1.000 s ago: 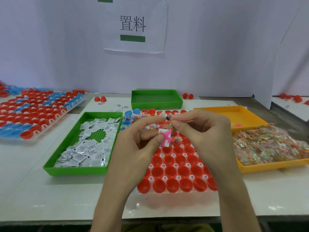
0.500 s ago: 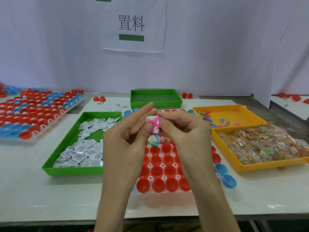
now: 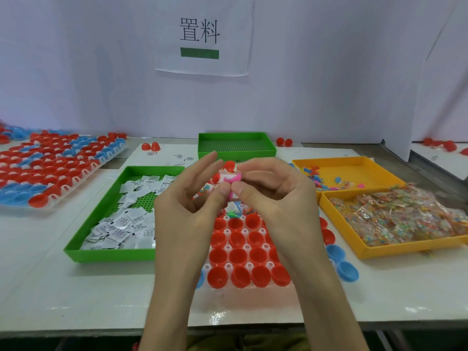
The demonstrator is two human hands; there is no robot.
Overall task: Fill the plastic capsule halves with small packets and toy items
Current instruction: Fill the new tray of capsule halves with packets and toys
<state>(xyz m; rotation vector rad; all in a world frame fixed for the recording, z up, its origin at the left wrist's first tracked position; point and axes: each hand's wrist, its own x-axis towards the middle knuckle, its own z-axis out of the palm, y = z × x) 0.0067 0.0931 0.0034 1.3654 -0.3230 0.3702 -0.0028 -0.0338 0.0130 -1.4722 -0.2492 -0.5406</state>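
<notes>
Two grips still pinching pink-white packet (image 3: 231, 179) | left hand (image 3: 187, 209) upper fingers (image 3: 209, 162) now fanned | right hand (image 3: 276, 198) curled

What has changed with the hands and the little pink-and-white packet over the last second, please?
Both hands raised the pink-and-white packet higher above the red capsule halves. The left hand then straightened its index and middle fingers up off it, thumb staying on; the right hand keeps pinching it. The green tray and yellow tray stayed put.
</notes>
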